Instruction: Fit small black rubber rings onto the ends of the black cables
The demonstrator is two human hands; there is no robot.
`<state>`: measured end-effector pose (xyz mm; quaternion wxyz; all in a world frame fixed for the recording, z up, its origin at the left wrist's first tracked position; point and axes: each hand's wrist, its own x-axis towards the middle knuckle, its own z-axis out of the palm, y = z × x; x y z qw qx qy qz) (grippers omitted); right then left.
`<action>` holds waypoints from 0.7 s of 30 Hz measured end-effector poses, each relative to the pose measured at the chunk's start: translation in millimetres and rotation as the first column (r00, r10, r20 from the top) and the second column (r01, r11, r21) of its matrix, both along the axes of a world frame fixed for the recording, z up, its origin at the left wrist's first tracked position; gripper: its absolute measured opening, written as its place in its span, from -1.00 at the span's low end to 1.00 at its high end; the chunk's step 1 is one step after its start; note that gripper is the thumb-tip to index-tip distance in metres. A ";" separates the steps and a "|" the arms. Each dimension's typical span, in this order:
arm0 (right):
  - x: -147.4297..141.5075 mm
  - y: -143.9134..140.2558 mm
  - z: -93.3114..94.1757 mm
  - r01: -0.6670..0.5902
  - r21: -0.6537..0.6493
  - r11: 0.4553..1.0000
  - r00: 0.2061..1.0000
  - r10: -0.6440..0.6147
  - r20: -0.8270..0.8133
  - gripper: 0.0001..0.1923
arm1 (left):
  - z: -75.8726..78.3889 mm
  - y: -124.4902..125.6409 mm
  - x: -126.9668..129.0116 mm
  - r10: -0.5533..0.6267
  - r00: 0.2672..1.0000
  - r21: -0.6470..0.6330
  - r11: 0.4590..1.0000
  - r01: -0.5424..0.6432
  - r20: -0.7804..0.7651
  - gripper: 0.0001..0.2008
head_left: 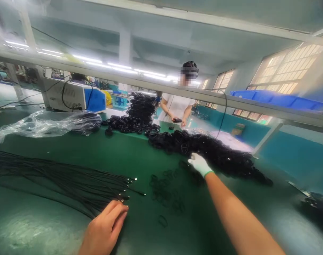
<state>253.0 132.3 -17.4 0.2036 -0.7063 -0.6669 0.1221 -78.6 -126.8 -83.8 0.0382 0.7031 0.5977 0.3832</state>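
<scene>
My bare left hand (105, 225) is low at the left of centre, its fingers closed around the ends of long black cables (66, 180). Small metal plugs show just beyond the fingertips. The cables stretch away to the left in a loose bundle across the green table (135, 156). My right hand (200, 164), in a white glove, reaches to the near edge of a long heap of coiled black cables (217, 148). Its fingers are curled; what they grip is hidden. Several thin black loops (166, 191) lie flat between my two hands.
A tall stack of black coils (142, 109) stands behind, beside a clear plastic bag (47, 124). Past the table a person (177, 104) holds a dark item. A shelf beam (220, 101) crosses above, carrying a blue tray (277, 99). A blue-and-white machine (94, 99) sits back left.
</scene>
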 end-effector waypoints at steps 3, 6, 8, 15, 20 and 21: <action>18.6 -14.6 13.3 0.020 0.064 0.998 0.996 -0.014 -0.090 -0.67 | -1.6 2.9 -2.9 -0.015 1.000 -0.022 1.000 0.015 0.018 -0.84; 9.2 -48.2 21.9 -0.014 0.098 0.995 0.985 0.030 -0.167 -0.68 | -0.7 4.4 1.0 -0.012 1.000 -0.091 0.996 0.014 0.025 -0.83; -18.4 -79.2 21.4 -0.096 0.099 0.990 0.969 0.116 -0.219 -0.67 | 5.4 -2.1 9.8 -0.018 0.999 -0.127 0.992 0.022 0.031 -0.83; -117.4 -197.7 -3.3 -0.462 0.007 0.887 0.844 0.442 -0.302 -0.41 | 35.6 -49.9 -6.8 0.002 1.000 -0.188 0.982 -0.001 0.008 -0.89; -145.7 -232.2 -24.3 -0.594 -0.061 0.802 0.780 0.556 -0.288 -0.38 | 47.2 -73.5 -111.1 0.472 0.863 -0.256 0.824 -0.505 -0.180 -0.86; -153.6 -237.4 -24.9 -0.622 -0.060 0.781 0.760 0.582 -0.289 -0.39 | 47.9 -72.4 -126.6 0.495 0.845 -0.261 0.804 -0.534 -0.203 -0.85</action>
